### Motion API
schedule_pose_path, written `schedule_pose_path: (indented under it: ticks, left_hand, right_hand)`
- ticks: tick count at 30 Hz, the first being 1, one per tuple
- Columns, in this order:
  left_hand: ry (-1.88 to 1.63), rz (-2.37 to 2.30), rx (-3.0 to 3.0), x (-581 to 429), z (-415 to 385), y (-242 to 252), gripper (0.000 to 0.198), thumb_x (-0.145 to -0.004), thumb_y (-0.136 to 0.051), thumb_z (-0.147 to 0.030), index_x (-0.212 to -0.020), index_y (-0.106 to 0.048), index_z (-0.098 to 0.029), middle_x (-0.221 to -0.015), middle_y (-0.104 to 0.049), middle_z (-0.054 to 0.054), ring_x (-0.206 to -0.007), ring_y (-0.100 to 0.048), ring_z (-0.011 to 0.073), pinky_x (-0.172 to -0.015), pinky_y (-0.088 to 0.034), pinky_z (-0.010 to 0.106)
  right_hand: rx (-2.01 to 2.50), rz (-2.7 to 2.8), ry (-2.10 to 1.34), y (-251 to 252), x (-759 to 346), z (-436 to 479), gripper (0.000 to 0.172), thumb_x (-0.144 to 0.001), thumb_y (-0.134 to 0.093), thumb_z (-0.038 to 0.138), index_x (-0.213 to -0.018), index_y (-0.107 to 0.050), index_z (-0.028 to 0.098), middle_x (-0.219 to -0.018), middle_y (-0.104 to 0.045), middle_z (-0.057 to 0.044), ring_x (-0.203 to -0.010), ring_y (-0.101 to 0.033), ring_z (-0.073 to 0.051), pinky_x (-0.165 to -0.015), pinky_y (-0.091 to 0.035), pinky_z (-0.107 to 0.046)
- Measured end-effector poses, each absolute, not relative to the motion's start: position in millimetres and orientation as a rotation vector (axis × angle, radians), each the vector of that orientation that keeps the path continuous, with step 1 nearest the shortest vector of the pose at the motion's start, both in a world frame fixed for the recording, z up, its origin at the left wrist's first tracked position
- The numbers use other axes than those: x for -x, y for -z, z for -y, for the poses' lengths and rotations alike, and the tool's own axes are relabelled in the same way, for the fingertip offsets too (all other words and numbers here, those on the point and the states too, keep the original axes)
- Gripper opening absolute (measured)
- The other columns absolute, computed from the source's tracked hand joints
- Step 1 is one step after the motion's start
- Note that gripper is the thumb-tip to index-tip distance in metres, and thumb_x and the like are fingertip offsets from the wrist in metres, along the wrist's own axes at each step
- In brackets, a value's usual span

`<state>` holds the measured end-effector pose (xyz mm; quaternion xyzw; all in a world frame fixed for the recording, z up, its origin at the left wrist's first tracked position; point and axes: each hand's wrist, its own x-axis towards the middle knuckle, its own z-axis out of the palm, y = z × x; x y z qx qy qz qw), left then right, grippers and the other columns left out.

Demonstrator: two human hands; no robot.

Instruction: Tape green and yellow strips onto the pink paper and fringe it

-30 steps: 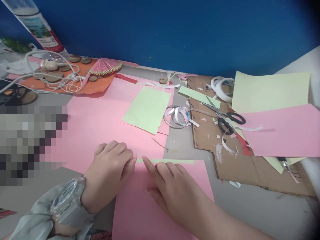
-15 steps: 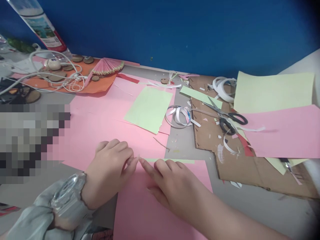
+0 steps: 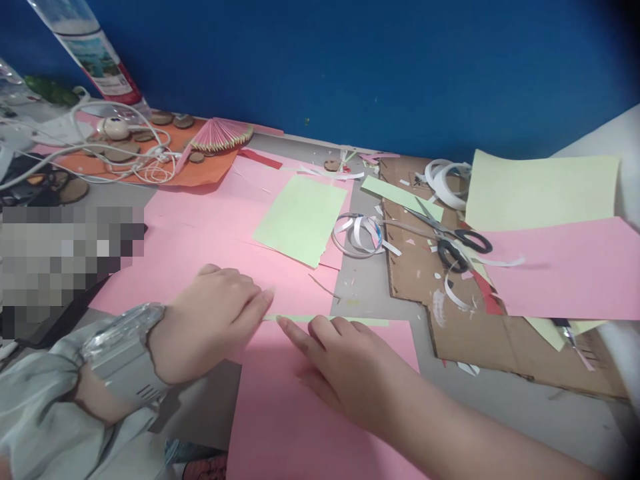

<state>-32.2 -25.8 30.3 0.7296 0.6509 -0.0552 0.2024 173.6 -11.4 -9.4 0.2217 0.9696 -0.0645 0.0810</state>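
Note:
A pink sheet of paper (image 3: 310,427) lies in front of me, with a thin light-green strip (image 3: 373,322) along its far edge. My left hand (image 3: 210,323), with a watch on the wrist, has its fingers pressed together on the left end of that strip. My right hand (image 3: 345,363) lies on the pink sheet with its fingers flat and the index finger stretched out along the strip's edge. The two fingertips almost meet.
A large pink sheet (image 3: 200,227) carries a light-green sheet (image 3: 300,217). Loops of white tape backing (image 3: 357,233), scissors (image 3: 445,237) on cardboard (image 3: 480,327), and pink (image 3: 570,267) and yellow-green (image 3: 540,190) sheets lie at the right. Cables (image 3: 120,150), a folded paper fan (image 3: 220,133) and a bottle (image 3: 95,53) are at the far left.
My left hand has slid slightly left and flattened, its forearm swinging outward. My right hand has stayed on the pink sheet, index finger still at the strip.

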Motion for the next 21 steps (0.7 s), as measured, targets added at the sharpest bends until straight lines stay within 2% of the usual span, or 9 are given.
schedule_pose_path:
  ticks: [4, 8, 12, 21]
  left_hand:
    - [0.08, -1.9, -1.989, 41, 38, -24, 0.041, -0.09, -0.034, -0.03, -0.056, -0.052, -0.019, -0.057, -0.057, 0.001, -0.062, -0.055, 0.0184, -0.069, -0.033, 0.036]
    - [-0.004, -1.982, -2.028, 47, 60, -8, 0.039, -0.079, -0.053, -0.054, -0.061, -0.049, -0.019, -0.063, -0.053, 0.0, -0.064, -0.048, 0.0181, -0.065, -0.031, 0.034]
    - [-0.091, -2.001, -2.044, 48, 74, 4, 0.036, -0.078, -0.056, -0.053, -0.068, -0.048, -0.019, -0.071, -0.052, 0.0, -0.069, -0.045, 0.0189, -0.064, -0.031, 0.033]
    - [-0.175, -1.974, -2.048, 50, 74, 9, 0.034, -0.08, -0.056, -0.049, -0.066, -0.045, -0.02, -0.071, -0.05, 0.001, -0.069, -0.042, 0.0182, -0.063, -0.031, 0.033]
  right_hand:
    - [-0.67, -2.897, 0.161, 10, -173, 11, 0.058, -0.091, -0.041, 0.045, -0.143, -0.028, 0.023, -0.083, -0.054, -0.003, -0.063, -0.049, -0.017, -0.053, -0.035, -0.032]
    - [-0.637, -2.884, 0.189, 6, -173, 8, 0.057, -0.092, -0.039, 0.045, -0.143, -0.027, 0.024, -0.085, -0.054, -0.003, -0.062, -0.05, -0.016, -0.051, -0.034, -0.031]
    - [-0.601, -2.862, 0.164, 4, -173, 6, 0.058, -0.093, -0.036, 0.044, -0.145, -0.022, 0.023, -0.085, -0.055, -0.004, -0.058, -0.049, -0.016, -0.048, -0.031, -0.03]
    - [-0.574, -2.795, -0.053, 3, -164, 9, 0.059, -0.092, -0.033, 0.049, -0.146, -0.023, 0.025, -0.075, -0.052, -0.002, -0.047, -0.048, -0.014, -0.038, -0.018, -0.029]
